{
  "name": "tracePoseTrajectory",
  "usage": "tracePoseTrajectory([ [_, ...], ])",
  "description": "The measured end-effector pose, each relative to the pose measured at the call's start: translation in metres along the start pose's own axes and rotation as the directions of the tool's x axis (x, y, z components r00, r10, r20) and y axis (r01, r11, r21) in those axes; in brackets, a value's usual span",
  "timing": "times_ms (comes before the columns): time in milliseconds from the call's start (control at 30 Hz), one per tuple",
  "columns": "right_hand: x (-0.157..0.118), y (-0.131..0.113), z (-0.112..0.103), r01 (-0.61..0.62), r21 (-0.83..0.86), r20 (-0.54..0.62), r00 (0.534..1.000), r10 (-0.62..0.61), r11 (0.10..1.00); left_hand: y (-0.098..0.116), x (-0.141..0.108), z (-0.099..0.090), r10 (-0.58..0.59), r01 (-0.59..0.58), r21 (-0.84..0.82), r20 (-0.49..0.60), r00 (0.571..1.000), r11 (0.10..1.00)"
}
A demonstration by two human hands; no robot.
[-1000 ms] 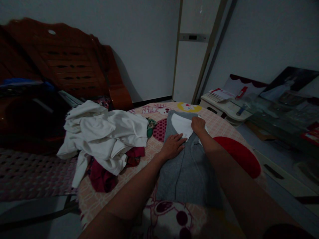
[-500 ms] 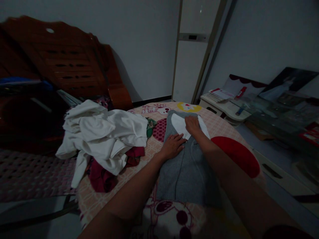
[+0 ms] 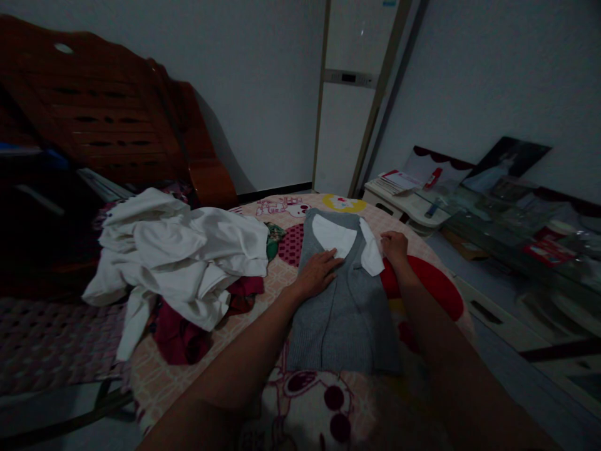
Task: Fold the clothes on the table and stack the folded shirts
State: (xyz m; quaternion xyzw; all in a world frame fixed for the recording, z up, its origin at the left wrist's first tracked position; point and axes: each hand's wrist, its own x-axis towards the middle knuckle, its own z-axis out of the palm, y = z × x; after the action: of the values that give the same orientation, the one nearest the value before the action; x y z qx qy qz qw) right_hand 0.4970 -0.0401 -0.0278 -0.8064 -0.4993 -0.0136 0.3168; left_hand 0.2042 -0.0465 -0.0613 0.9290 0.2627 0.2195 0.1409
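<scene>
A grey knitted garment [image 3: 347,319] with a buttoned-looking front seam and ribbed hem lies flat on the table. White cloth [image 3: 331,235] fills its neckline, and a white flap [image 3: 370,254] sticks out at its upper right side. My left hand [image 3: 320,274] rests flat on the grey front just below the neckline, fingers outstretched. Close to the right of the flap is my right hand [image 3: 395,246], its fingers curled; whether anything is between them is hidden.
The round table has a patterned pink cloth [image 3: 206,369]. To the left lies a heap of white clothes [image 3: 183,250] over dark red fabric [image 3: 181,335]. A wooden chair [image 3: 107,119] stands behind, and a glass-topped cabinet [image 3: 488,225] with items stands right.
My right hand has moved from the neckline out to the right side. The white flap now spreads outward there. My left hand stays on the grey garment. The view has shifted slightly right.
</scene>
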Motion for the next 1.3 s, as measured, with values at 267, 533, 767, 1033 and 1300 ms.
tracePoseTrajectory([
  [267,-0.008,0.012,0.009,0.011,-0.092,0.09,0.996,-0.003,0.996,0.016,-0.001,0.009,0.252,-0.241,-0.158,0.051,0.966,0.957],
  [533,0.003,0.002,0.025,0.063,-0.11,0.205,0.978,-0.039,0.992,0.011,-0.001,0.014,0.224,-0.223,-0.02,0.058,0.973,0.975],
  [767,0.011,0.001,0.024,0.024,-0.051,0.226,0.974,-0.012,0.998,0.01,0.0,0.019,0.214,-0.221,0.045,0.115,0.97,0.974],
  [1033,0.01,-0.004,0.019,-0.079,0.275,0.077,0.995,0.06,0.958,0.016,0.001,0.015,0.198,-0.201,0.024,0.088,0.976,0.979],
  [1300,0.009,-0.022,0.018,-0.249,0.507,0.167,0.968,0.19,0.825,0.022,0.001,0.007,0.148,-0.147,-0.016,0.093,0.985,0.989],
])
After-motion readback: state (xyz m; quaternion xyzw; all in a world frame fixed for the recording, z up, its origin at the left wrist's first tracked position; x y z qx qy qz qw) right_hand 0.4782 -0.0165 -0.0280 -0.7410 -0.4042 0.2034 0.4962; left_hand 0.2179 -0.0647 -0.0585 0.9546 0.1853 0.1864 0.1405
